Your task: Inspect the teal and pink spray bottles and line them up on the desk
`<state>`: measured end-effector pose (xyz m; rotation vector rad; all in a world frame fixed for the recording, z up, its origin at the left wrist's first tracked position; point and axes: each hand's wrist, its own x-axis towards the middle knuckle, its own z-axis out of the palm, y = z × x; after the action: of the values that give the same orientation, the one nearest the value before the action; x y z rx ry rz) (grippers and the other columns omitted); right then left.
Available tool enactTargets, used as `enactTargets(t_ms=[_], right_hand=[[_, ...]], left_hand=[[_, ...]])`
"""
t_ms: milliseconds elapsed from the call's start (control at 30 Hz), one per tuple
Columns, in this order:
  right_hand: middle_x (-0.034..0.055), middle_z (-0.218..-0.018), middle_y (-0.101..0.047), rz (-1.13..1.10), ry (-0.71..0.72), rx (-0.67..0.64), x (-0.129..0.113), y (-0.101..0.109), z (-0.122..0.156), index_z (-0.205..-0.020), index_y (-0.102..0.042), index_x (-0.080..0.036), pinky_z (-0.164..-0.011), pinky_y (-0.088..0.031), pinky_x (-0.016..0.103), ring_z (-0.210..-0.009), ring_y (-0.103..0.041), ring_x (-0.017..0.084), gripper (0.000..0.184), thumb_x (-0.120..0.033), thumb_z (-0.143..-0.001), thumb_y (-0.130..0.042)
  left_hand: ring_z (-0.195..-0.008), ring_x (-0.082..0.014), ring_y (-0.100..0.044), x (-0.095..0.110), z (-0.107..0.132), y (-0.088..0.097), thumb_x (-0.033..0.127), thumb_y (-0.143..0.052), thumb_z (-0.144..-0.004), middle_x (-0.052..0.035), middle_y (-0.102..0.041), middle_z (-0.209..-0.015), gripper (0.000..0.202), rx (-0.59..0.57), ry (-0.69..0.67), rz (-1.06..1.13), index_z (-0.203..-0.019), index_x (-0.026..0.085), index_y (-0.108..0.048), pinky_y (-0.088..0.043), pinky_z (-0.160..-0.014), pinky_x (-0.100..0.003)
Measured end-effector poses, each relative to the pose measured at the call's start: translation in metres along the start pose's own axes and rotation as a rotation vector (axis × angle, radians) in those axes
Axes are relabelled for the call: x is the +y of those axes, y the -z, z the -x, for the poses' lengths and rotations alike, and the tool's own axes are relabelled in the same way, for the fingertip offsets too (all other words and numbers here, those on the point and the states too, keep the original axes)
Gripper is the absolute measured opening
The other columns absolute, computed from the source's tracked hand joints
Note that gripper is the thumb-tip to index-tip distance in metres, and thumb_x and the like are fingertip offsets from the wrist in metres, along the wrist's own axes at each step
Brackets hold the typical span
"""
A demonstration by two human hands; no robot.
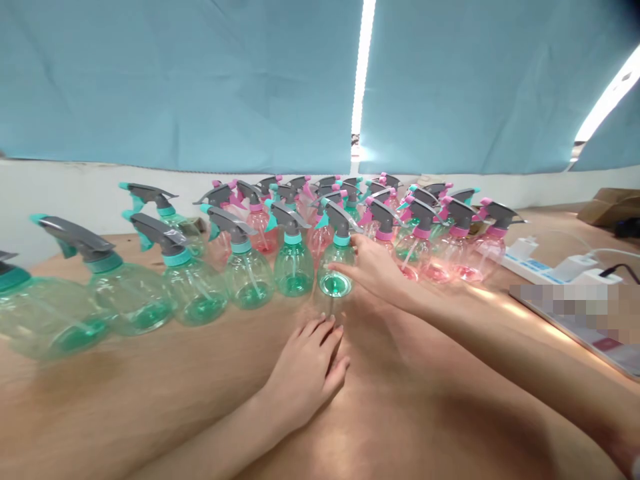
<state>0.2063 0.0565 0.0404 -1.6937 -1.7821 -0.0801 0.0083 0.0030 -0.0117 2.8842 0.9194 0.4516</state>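
Many clear spray bottles with grey triggers stand on a wooden table (150,400), green ones on the left and pink ones (450,247) on the right. My right hand (373,267) reaches forward and is closed round the side of a green spray bottle (336,263) in the front row. My left hand (307,370) lies flat on the table just in front of that bottle, fingers stretched out and holding nothing.
Green bottles (130,293) run along the left front edge of the group. A white power strip (537,265) with plugs and a cable lies at the right, beside a flat blurred object (575,310). A cardboard box (607,207) sits far right. Blue curtains (200,80) hang behind.
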Motion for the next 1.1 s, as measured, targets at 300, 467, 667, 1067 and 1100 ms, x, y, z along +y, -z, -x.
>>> enactTargets(t_ms=[300, 467, 667, 1067, 1100], right_hand=[[0.0225, -0.114, -0.066, -0.037, 0.004, -0.040, 0.000, 0.000, -0.006, -0.120, -0.056, -0.004, -0.083, -0.050, 0.042, -0.105, -0.064, 0.036, 0.061, -0.050, -0.081, -0.068], [0.0213, -0.117, -0.066, -0.048, 0.012, -0.038, 0.001, -0.002, -0.009, -0.121, -0.056, -0.008, -0.088, -0.049, 0.044, -0.109, -0.063, 0.036, 0.059, -0.049, -0.081, -0.068], [0.0266, -0.129, -0.060, -0.068, 0.001, -0.060, 0.000, -0.001, -0.008, -0.131, -0.051, -0.002, -0.095, -0.047, 0.049, -0.121, -0.057, 0.039, 0.070, -0.050, -0.082, -0.067], [0.0036, -0.093, -0.078, -0.207, 0.007, -0.085, 0.026, 0.052, 0.039, -0.113, -0.069, -0.021, -0.070, -0.057, 0.031, -0.079, -0.073, 0.018, 0.030, -0.037, -0.089, -0.060], [0.0026, -0.090, -0.078, -0.212, -0.002, -0.070, 0.032, 0.058, 0.041, -0.107, -0.071, -0.022, -0.067, -0.057, 0.029, -0.078, -0.073, 0.018, 0.026, -0.036, -0.089, -0.060]], left_hand=[[-0.123, -0.0330, -0.054, 0.000, -0.001, 0.002, 0.025, -0.060, -0.090, -0.0153, -0.061, -0.132, 0.038, -0.022, 0.005, -0.016, -0.125, 0.011, -0.061, -0.045, -0.099, -0.049], [-0.123, -0.0330, -0.053, 0.001, -0.001, 0.004, 0.024, -0.059, -0.091, -0.0153, -0.061, -0.132, 0.037, -0.037, 0.004, -0.030, -0.126, 0.011, -0.060, -0.045, -0.099, -0.049], [-0.124, -0.0325, -0.053, -0.001, -0.003, 0.003, 0.024, -0.058, -0.091, -0.0150, -0.061, -0.131, 0.038, -0.037, 0.002, -0.032, -0.127, 0.011, -0.060, -0.045, -0.100, -0.048], [-0.121, -0.0325, -0.055, -0.005, -0.001, -0.001, 0.024, -0.053, -0.091, -0.0144, -0.062, -0.130, 0.038, 0.009, -0.033, -0.057, -0.127, 0.012, -0.059, -0.048, -0.096, -0.048], [-0.121, -0.0327, -0.055, -0.006, -0.001, -0.001, 0.024, -0.052, -0.091, -0.0146, -0.061, -0.131, 0.039, 0.012, -0.037, -0.059, -0.128, 0.012, -0.058, -0.048, -0.096, -0.048]])
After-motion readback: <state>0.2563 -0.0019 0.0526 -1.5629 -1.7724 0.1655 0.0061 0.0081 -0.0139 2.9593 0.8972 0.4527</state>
